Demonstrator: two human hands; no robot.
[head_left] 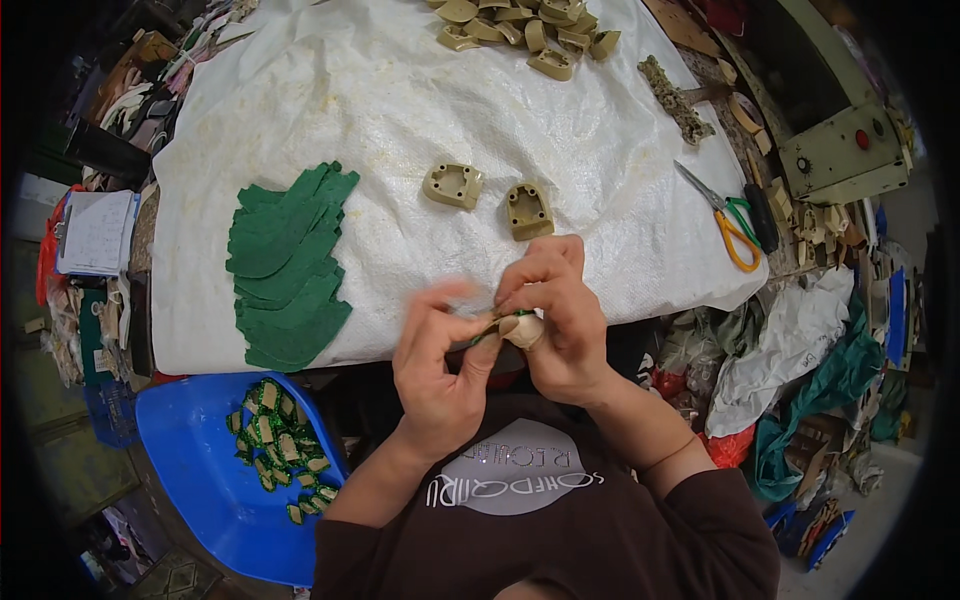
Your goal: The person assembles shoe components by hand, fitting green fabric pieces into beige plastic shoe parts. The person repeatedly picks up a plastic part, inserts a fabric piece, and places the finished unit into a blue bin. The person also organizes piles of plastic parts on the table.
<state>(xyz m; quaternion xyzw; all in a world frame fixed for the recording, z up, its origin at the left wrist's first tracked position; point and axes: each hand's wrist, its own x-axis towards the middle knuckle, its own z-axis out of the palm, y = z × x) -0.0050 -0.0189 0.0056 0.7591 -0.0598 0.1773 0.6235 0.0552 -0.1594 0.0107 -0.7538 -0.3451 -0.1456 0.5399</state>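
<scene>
In front of my chest, both hands work on a small beige rounded block with a green covering, which looks like a shoe heel. My right hand grips it, with the fingers curled over its top. My left hand pinches the green edge at its left side, and its upper fingers are blurred by motion. Just beyond my hands, two hollow olive-tan plastic heel blocks lie on the white sheet. To the left, several dark green cut pieces of material overlap in a fanned stack.
A blue basin at lower left holds several green glittery pieces with beige faces. More olive-tan blocks are heaped at the far edge. Scissors with orange and green handles lie at right, below a ragged strip. Bags crowd the right side.
</scene>
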